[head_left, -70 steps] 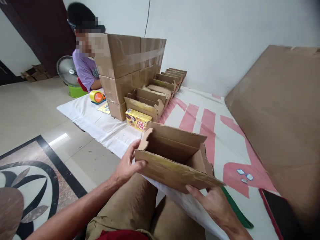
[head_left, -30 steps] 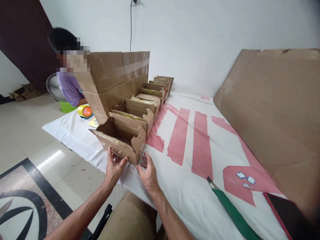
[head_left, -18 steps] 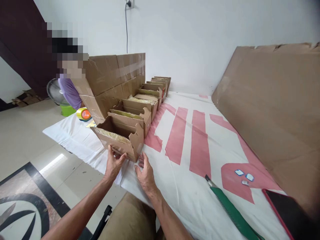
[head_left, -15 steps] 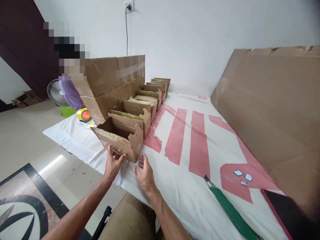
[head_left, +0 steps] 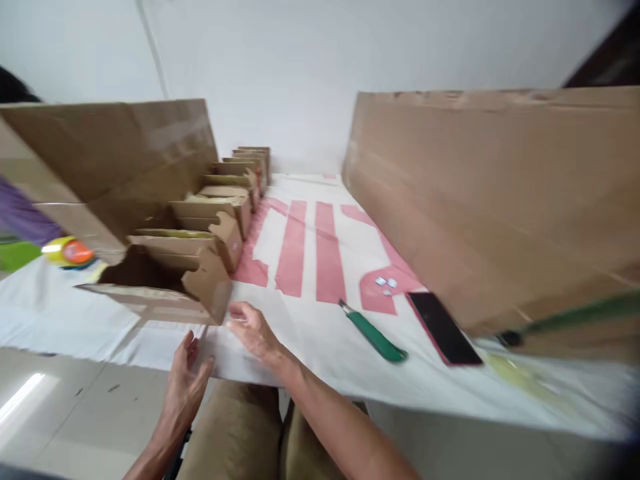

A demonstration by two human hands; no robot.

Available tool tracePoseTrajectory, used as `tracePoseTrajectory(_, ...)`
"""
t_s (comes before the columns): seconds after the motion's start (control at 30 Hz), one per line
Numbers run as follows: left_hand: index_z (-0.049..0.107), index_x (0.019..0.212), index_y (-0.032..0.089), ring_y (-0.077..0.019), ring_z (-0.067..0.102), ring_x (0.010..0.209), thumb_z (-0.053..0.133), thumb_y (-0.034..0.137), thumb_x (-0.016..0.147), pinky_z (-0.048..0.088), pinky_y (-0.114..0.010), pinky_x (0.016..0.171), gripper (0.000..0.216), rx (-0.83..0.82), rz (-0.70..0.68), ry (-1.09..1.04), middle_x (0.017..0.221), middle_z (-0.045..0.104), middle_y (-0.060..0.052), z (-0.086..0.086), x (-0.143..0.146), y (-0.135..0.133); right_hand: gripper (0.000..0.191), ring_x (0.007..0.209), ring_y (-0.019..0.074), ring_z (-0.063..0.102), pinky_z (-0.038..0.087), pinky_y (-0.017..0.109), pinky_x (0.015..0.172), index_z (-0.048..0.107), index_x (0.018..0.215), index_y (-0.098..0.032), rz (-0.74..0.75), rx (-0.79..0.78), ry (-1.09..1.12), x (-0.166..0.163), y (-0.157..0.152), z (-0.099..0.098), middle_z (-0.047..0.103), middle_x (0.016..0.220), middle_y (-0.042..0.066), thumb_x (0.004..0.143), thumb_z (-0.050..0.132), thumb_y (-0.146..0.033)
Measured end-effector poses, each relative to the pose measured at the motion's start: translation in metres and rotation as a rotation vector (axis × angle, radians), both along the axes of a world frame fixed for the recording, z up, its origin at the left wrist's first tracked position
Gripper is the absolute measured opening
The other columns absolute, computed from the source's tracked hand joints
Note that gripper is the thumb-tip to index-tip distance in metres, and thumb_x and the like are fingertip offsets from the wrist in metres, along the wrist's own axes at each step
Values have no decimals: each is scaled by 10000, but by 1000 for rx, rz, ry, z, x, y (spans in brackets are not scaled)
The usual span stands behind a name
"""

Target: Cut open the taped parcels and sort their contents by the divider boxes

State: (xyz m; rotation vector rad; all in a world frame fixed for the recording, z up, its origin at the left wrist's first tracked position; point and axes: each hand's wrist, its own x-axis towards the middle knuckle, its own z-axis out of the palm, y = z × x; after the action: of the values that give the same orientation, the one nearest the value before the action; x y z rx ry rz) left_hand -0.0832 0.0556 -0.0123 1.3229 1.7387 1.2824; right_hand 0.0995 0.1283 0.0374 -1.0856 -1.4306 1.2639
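Observation:
A small open-topped cardboard box (head_left: 165,308) stands at the near end of a row, its cut flaps upright. Just in front of it, over the table's edge, is my left hand (head_left: 187,380), fingers and thumb apart with nothing between them. My right hand (head_left: 254,331) is beside the box's near right corner, fingers loosely bent and holding nothing. Whether its fingertips brush the cardboard I cannot tell. Behind the near box, more open cardboard boxes (head_left: 229,237) run back toward the wall in a line.
A green utility knife (head_left: 375,335) and a phone (head_left: 444,328) lie to the right on the white and pink cloth (head_left: 295,333). Small pale pieces (head_left: 386,283) lie near them. Large cardboard panels flank both sides. A yellow-orange tape roll (head_left: 69,251) and a person's purple sleeve (head_left: 25,217) are at left.
The view has swung right. My left hand has come off the box's front toward me. My right hand stays near the box's corner. More of the table's right side shows.

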Motion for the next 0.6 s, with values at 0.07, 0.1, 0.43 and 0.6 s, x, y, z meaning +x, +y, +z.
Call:
tracePoseTrajectory(0.07, 570, 1402, 207, -391, 563, 1360, 700, 529, 821, 562, -534, 1039, 677, 8, -160, 198, 1471, 563, -177, 8, 8, -10, 302, 1005, 204, 732, 571, 327, 889, 752, 1087, -253, 58, 43, -39, 24, -18, 18, 777, 1142, 32, 787, 719, -261)
tracePoseTrajectory(0.1, 627, 1345, 212, -391, 582, 1337, 693, 508, 828, 608, -504, 960, 599, 20, -243, 267, 1465, 579, -171, 14, 14, -15, 260, 1036, 203, 724, 557, 324, 915, 761, 1047, -257, 76, 89, -81, 41, -29, 27, 777, 1148, 24, 790, 722, -247)
tracePoseTrajectory(0.43, 753, 1149, 237, -307, 698, 1174, 586, 313, 911, 633, -330, 651, 301, 104, -531, 168, 1326, 698, -147, 48, 102, -53, 367, 1141, 366, 618, 450, 507, 974, 695, 1193, -152, -488, 201, -1120, 247, -107, 29, 698, 1270, 203, 851, 639, -275)
tracePoseTrajectory(0.6, 770, 1067, 247, -267, 710, 1147, 611, 301, 887, 590, -415, 963, 247, 115, -518, -27, 1211, 750, -103, 57, 116, -55, 399, 1012, 323, 647, 486, 480, 915, 677, 1222, -141, -529, 130, -1004, 247, -118, 19, 733, 1060, 179, 938, 461, -321)
